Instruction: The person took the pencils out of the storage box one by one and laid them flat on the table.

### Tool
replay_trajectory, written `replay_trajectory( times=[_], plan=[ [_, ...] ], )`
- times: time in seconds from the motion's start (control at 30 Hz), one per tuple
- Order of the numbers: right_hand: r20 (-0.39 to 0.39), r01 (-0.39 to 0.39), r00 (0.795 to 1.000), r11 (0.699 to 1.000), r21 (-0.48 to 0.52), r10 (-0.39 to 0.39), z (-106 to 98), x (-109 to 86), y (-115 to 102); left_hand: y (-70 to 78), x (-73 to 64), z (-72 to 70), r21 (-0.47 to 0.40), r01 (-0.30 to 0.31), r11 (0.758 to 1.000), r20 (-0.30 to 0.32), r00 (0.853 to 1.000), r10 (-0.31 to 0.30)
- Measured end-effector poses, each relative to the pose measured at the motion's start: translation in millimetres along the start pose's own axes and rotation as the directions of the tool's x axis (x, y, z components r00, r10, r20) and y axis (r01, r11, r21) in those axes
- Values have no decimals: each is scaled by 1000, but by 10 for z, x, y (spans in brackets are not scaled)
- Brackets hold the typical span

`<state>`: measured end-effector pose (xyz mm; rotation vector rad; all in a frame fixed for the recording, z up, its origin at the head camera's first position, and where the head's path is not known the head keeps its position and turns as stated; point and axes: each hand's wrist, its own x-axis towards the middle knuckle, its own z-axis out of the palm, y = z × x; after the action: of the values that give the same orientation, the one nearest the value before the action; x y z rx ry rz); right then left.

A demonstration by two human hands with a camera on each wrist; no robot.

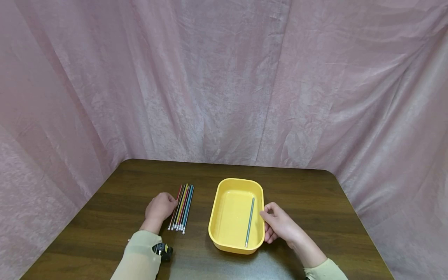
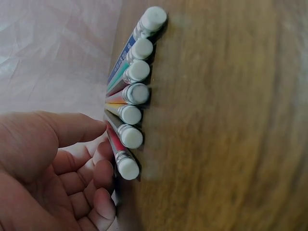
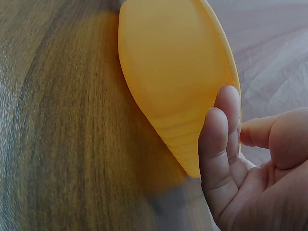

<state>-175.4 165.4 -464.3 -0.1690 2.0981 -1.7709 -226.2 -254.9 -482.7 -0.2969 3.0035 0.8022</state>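
Note:
A row of several pencils (image 1: 186, 210) in different colours lies side by side on the table, white eraser ends toward me. My left hand (image 1: 161, 208) is at the row's left edge. Thumb and curled fingers pinch the red pencil (image 2: 117, 142), whose eraser end still lies beside the others. A yellow plastic tray (image 1: 220, 249) stands to the right of the row, with one blue-green pencil (image 1: 250, 221) lying lengthwise inside. My right hand (image 1: 278, 223) grips the tray's right wall, thumb over the rim and fingers against the outside, as the right wrist view shows.
Both things stand on a dark wood-grain table (image 1: 297, 186) with rounded far corners. Behind and beside it hangs a pink curtain (image 1: 224, 85). A black strapped device (image 1: 163, 251) sits at the left sleeve's cuff. Bare wood separates the pencil row from the tray.

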Motion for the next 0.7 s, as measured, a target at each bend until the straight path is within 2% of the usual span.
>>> replay_trajectory(
  times=[0.7],
  plan=[
    [-14, -11, 1000, 1000, 2, 11, 1, 4, -3, 31, -15, 12, -10, -16, 1000, 10, 1000, 16]
  ],
)
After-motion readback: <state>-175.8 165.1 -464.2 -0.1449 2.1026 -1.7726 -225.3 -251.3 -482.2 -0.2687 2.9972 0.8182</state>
